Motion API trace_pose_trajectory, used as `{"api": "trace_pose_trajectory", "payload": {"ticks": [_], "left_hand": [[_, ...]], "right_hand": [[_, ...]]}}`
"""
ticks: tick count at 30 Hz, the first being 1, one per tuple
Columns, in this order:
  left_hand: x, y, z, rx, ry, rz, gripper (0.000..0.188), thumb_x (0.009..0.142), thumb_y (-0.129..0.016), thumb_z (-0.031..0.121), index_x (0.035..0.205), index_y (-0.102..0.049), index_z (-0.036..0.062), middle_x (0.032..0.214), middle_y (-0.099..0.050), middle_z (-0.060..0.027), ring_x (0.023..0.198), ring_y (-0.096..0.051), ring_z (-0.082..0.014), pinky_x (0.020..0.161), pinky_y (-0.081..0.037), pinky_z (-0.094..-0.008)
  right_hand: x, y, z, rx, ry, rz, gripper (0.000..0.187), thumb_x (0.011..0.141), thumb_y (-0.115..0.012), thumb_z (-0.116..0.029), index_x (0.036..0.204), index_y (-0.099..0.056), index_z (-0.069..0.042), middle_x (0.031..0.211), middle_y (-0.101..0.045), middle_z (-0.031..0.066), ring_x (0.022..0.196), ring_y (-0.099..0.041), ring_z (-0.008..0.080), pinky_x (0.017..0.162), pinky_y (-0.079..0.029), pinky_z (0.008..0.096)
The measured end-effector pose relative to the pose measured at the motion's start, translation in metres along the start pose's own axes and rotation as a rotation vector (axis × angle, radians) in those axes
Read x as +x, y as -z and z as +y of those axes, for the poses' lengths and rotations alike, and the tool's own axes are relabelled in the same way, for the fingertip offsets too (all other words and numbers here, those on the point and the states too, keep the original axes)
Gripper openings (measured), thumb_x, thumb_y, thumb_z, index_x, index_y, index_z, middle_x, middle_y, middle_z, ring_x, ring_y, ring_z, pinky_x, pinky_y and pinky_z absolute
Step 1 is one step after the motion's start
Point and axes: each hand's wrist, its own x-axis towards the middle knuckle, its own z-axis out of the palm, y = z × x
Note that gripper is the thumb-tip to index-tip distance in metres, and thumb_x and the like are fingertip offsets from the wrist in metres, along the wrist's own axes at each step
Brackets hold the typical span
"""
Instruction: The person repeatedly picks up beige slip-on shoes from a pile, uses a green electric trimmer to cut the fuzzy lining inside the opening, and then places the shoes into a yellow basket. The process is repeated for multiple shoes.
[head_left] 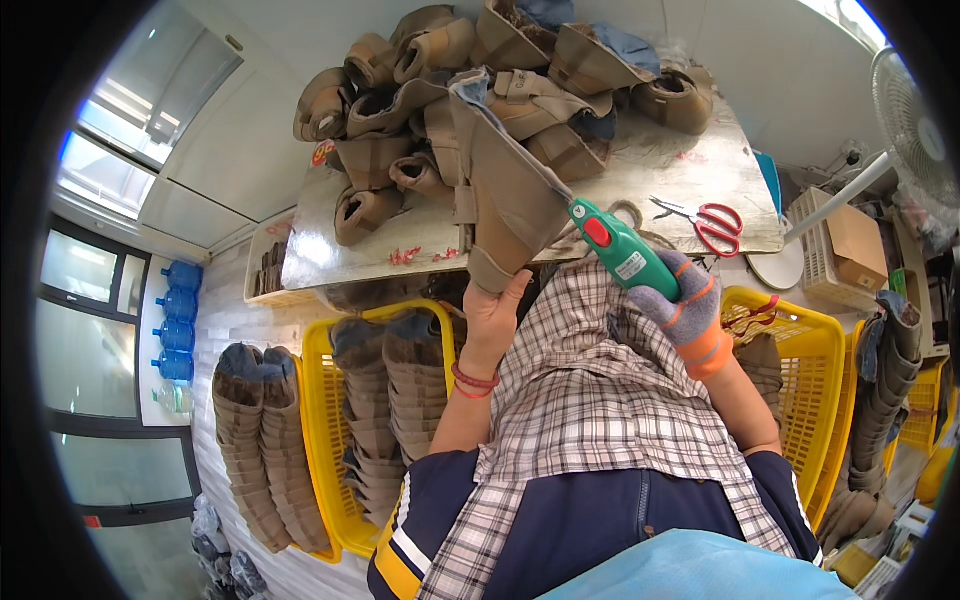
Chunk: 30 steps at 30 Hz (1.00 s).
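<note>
Honestly looks like plenty left: left hand [494, 312] grips a tan boot upper [505, 205], gloved right hand [688, 305] clutches a green hot-air tool [622, 250]. Far pile of uppers [480, 90] is big, while stacks fill the near-left yellow basket [325, 440].

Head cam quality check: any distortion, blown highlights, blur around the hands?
Head view: strong fisheye, table edges bow, black vignette at the rim; window top left is blown out; left hand, boot and green tool in the right hand are sharp and evenly lit.

The tan suede boot upper [505, 205] hid the left hand [495, 310]'s fingers and the nozzle of the green plastic trimming tool [622, 250]. Behind that boot, the piled brown uppers [400, 110] covered the desk [690, 175]'s far edge.
</note>
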Motion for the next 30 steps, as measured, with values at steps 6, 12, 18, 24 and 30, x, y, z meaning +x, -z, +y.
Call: {"api": "trace_pose_trajectory", "payload": {"ticks": [6, 12, 18, 24, 30], "left_hand": [[0.007, -0.008, 0.004, 0.513, -0.253, -0.09, 0.026, 0.084, -0.057, -0.001, 0.109, -0.06, -0.0009, 0.112, -0.059, -0.0166, 0.104, -0.054, -0.0336, 0.091, -0.041, -0.0393], [0.01, -0.015, 0.002, 0.813, -0.469, -0.188, 0.043, 0.071, -0.054, -0.009, 0.111, -0.061, 0.0013, 0.12, -0.054, -0.0169, 0.114, -0.046, -0.0401, 0.096, -0.037, -0.0479], [0.002, -0.016, -0.004, 0.606, -0.392, -0.135, 0.042, 0.074, -0.055, -0.009, 0.116, -0.056, -0.0034, 0.121, -0.054, -0.0178, 0.112, -0.05, -0.035, 0.095, -0.039, -0.0416], [0.004, 0.044, 0.0, -0.374, 0.221, 0.186, 0.042, 0.091, -0.052, 0.018, 0.126, -0.044, -0.0034, 0.118, -0.056, -0.0092, 0.106, -0.056, -0.0209, 0.085, -0.048, -0.0319], [-0.005, 0.114, -0.022, -0.984, 0.397, 0.257, 0.031, 0.095, -0.046, 0.025, 0.11, -0.051, -0.0018, 0.092, -0.056, -0.0074, 0.081, -0.05, -0.0177, 0.069, -0.041, -0.029]], "right_hand": [[0.001, -0.001, -0.001, 0.085, -0.107, 0.049, 0.045, 0.074, -0.075, -0.033, 0.102, -0.061, 0.0, 0.074, -0.066, 0.0111, 0.063, -0.063, 0.0126, 0.058, -0.049, 0.0259], [0.004, 0.005, -0.004, 0.315, -0.313, 0.066, 0.042, 0.078, -0.072, -0.032, 0.102, -0.061, 0.001, 0.072, -0.064, 0.004, 0.062, -0.056, 0.0059, 0.055, -0.046, 0.0208], [0.01, 0.014, 0.0, 0.419, -0.37, 0.093, 0.036, 0.08, -0.071, -0.028, 0.099, -0.061, 0.0, 0.071, -0.061, 0.0003, 0.061, -0.052, 0.0034, 0.053, -0.042, 0.0188], [-0.018, 0.02, 0.037, 0.07, -0.295, 0.202, 0.032, 0.082, -0.069, -0.024, 0.103, -0.06, -0.002, 0.075, -0.063, 0.003, 0.066, -0.054, 0.0073, 0.06, -0.045, 0.0232], [-0.072, -0.013, 0.059, -0.339, -0.35, -0.301, 0.05, 0.072, -0.071, -0.046, 0.1, -0.064, -0.006, 0.074, -0.065, 0.0135, 0.069, -0.065, 0.027, 0.062, -0.051, 0.0348]]}}
